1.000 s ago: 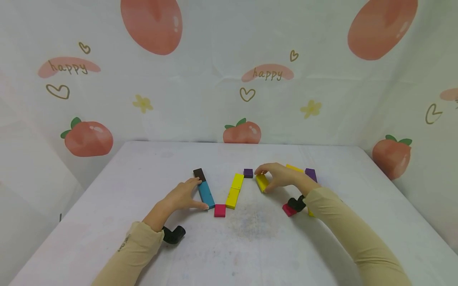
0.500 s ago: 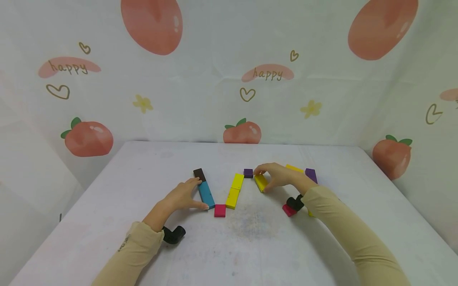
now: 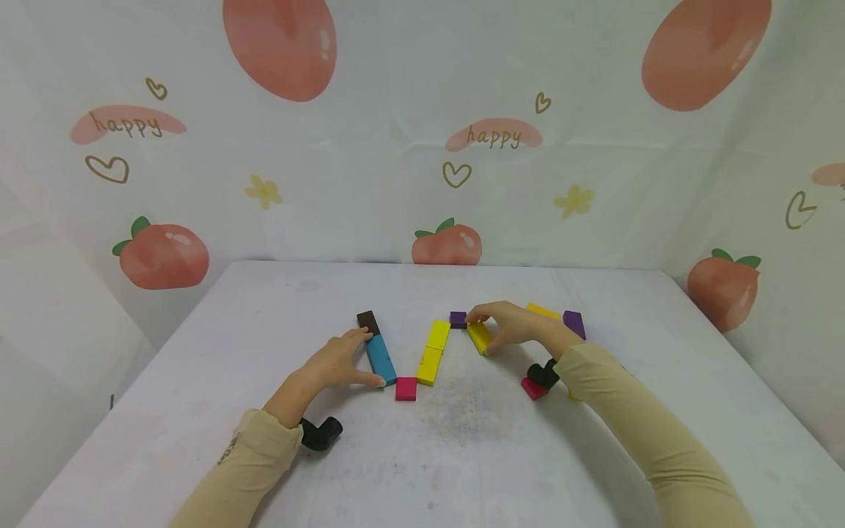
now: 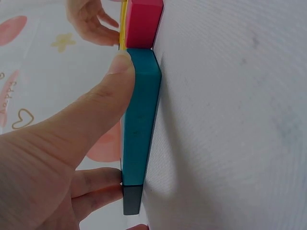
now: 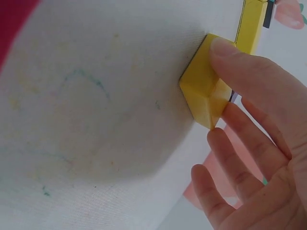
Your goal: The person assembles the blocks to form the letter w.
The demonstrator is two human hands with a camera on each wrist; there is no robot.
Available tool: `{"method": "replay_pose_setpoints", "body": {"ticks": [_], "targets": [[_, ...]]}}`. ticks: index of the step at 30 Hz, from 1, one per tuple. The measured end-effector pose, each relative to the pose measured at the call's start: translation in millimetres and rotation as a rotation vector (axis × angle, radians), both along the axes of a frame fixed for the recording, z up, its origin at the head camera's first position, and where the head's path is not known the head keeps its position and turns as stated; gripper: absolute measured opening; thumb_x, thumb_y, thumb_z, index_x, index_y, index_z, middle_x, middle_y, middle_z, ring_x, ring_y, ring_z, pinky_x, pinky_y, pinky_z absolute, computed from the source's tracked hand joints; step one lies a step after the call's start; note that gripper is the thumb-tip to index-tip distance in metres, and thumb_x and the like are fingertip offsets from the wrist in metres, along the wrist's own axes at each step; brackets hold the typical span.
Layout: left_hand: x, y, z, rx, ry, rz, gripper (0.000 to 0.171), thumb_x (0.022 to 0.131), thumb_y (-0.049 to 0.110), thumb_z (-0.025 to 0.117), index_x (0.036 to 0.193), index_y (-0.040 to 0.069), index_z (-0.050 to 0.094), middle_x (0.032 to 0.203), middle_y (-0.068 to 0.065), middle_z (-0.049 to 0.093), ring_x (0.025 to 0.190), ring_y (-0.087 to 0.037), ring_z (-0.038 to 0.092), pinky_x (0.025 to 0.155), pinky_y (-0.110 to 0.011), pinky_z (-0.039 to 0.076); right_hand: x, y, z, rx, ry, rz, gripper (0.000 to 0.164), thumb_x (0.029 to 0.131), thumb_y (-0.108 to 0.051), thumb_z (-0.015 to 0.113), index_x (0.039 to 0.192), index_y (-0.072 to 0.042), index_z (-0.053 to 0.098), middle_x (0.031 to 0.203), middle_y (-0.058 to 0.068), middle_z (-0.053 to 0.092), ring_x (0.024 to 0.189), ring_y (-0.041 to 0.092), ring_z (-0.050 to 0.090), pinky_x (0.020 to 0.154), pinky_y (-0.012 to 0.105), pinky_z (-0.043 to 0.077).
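Note:
My left hand (image 3: 335, 359) rests along the blue block (image 3: 381, 359), its thumb at the near end and its fingers by the dark brown block (image 3: 368, 323) at the far end. In the left wrist view the thumb (image 4: 120, 67) and fingers lie at the blue block's edge. My right hand (image 3: 511, 323) pinches a yellow block (image 3: 480, 338) between thumb and fingers, flat on the table. Its upper corner lies close beside a small purple block (image 3: 458, 320). In the right wrist view the thumb (image 5: 225, 50) lies on the yellow block's near side; the other fingers spread loosely beyond.
Two yellow blocks (image 3: 433, 353) in line and a red block (image 3: 405, 389) form a zigzag with the blue one. Behind the right arm lie another yellow block (image 3: 543, 310), a purple block (image 3: 574, 324) and a red block (image 3: 533, 389). A printed cloth hangs behind the table.
My right hand has slid the yellow block slightly left, toward the small purple block. The left hand and the other blocks have stayed in place.

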State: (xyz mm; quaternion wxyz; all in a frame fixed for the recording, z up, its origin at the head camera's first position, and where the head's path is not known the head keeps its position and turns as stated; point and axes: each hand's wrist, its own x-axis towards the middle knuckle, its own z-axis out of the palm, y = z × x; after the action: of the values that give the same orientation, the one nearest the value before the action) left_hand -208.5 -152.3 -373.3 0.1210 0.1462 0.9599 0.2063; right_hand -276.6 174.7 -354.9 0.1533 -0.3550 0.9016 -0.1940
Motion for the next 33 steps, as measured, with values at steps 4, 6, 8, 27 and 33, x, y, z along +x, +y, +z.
{"method": "replay_pose_setpoints", "body": {"ticks": [4,6,8,27,33], "targets": [[-0.3,0.6,0.3,0.0,-0.005,0.004,0.092,0.071,0.042,0.078,0.141,0.0,0.035,0.15,-0.023,0.03,0.134,-0.046,0.032,0.107,-0.058,0.033,0.1,-0.9,-0.1,0.0,-0.002,-0.002,0.054,0.076,-0.014,0.077,0.123,-0.004,0.054,0.123,0.012,0.06,0.117,0.033,0.052,0.105,0.05,0.04],[-0.2,1.0,0.6,-0.003,-0.007,0.006,0.092,0.072,0.043,0.078,0.142,0.0,0.035,0.15,-0.023,0.03,0.134,-0.046,0.032,0.108,-0.058,0.033,0.1,-1.2,-0.1,0.002,-0.009,-0.011,0.054,0.076,-0.014,0.077,0.123,-0.004,0.053,0.123,0.012,0.06,0.117,0.032,0.052,0.105,0.05,0.039],[0.1,1.3,1.0,-0.006,-0.007,0.009,0.092,0.072,0.043,0.077,0.142,0.0,0.035,0.15,-0.023,0.03,0.134,-0.046,0.033,0.107,-0.057,0.033,-0.2,-1.5,-0.2,0.008,-0.014,-0.019,0.054,0.076,-0.015,0.077,0.124,-0.005,0.053,0.124,0.011,0.06,0.118,0.032,0.051,0.105,0.05,0.039],[0.6,0.8,0.6,-0.019,0.023,-0.003,0.091,0.071,0.042,0.078,0.141,-0.001,0.037,0.149,-0.023,0.032,0.133,-0.045,0.035,0.107,-0.056,0.035,-0.6,12.3,6.6,-0.042,-0.032,-0.08,0.058,0.077,-0.02,0.077,0.127,-0.006,0.052,0.13,0.012,0.056,0.119,0.034,0.051,0.102,0.053,0.042],[0.8,0.9,0.3,-0.016,0.017,-0.001,0.092,0.071,0.043,0.078,0.141,0.0,0.036,0.149,-0.023,0.032,0.133,-0.045,0.035,0.107,-0.057,0.034,-1.6,33.9,8.8,-0.099,0.002,-0.118,0.049,0.081,-0.012,0.072,0.124,0.0,0.053,0.125,0.019,0.058,0.112,0.037,0.056,0.098,0.054,0.044]]}}
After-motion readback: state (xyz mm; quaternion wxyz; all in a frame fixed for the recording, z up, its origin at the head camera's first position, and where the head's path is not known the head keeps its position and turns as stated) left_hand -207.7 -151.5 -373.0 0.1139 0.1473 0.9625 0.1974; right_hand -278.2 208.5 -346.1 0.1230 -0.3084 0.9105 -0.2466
